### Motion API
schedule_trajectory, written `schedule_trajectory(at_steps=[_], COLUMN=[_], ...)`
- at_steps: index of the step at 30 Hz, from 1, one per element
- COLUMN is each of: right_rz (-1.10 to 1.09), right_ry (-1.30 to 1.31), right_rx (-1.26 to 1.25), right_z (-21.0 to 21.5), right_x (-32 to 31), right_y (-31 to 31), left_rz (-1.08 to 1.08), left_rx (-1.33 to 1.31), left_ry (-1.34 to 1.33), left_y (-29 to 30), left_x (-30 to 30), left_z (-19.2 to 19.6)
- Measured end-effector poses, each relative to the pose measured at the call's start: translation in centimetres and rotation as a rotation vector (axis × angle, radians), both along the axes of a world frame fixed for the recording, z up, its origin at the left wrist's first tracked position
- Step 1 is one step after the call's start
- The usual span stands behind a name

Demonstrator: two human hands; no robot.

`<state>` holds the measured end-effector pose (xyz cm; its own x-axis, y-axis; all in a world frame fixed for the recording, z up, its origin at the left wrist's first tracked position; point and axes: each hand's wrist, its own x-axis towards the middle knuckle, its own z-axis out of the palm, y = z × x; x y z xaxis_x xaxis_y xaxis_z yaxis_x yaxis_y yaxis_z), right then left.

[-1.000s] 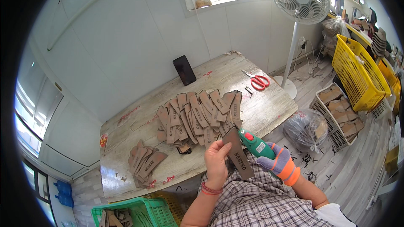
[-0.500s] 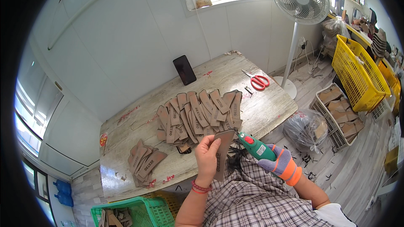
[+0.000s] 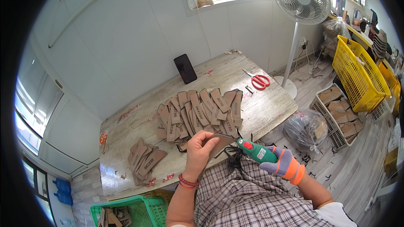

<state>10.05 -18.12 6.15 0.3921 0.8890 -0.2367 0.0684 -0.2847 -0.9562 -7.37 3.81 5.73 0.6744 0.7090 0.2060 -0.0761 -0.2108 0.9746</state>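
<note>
While the bare left hand point(image 3: 197, 150) pinches a brown flat piece point(image 3: 220, 141) between thumb and fingers, I've got the gloved right hand point(image 3: 283, 164) wrapped around the rear of a green handheld power tool point(image 3: 260, 153) with a red button. Hands are apart; piece sits between them, tilted, over the table's near edge. Tool nose points at the piece's far end; can't tell if it's touching. Black strips point(image 3: 236, 160) bunch below the nose, over the plaid apron point(image 3: 252, 195). On the table point(image 3: 275, 103) I see a larger pile of printed brown pieces point(image 3: 197, 113), a smaller pile point(image 3: 145, 162) to its left, red-handled scissors point(image 3: 260, 82) and a smartphone point(image 3: 185, 69).
</note>
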Motion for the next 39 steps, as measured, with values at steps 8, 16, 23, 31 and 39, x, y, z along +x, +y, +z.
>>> schedule_trajectory(at_steps=[8, 16, 23, 31, 39], right_rz=[0.076, 0.08, 0.087, -0.045, -0.087], right_ry=[-0.084, -0.044, -0.069, 0.068, 0.071], right_rx=[-0.056, -0.034, -0.016, 0.014, 0.025], right_z=[-0.3, 0.0, -0.4, -1.5, -3.3], right_x=[0.4, 0.3, 0.3, 0.1, -0.1], right_y=[-0.2, -0.1, 0.1, 1.0, 0.4], left_rz=[-0.08, -0.174, -0.252, -0.067, 0.517], left_rx=[0.16, 0.185, 0.175, 0.039, -0.911], left_ry=[0.131, 0.214, 0.298, 0.19, -0.537], left_y=[1.1, 0.5, 0.5, 2.5, 4.3], left_x=[-0.7, -0.3, 0.4, 1.3, -1.5], left_z=[1.1, 2.1, 0.8, -1.7, -8.9])
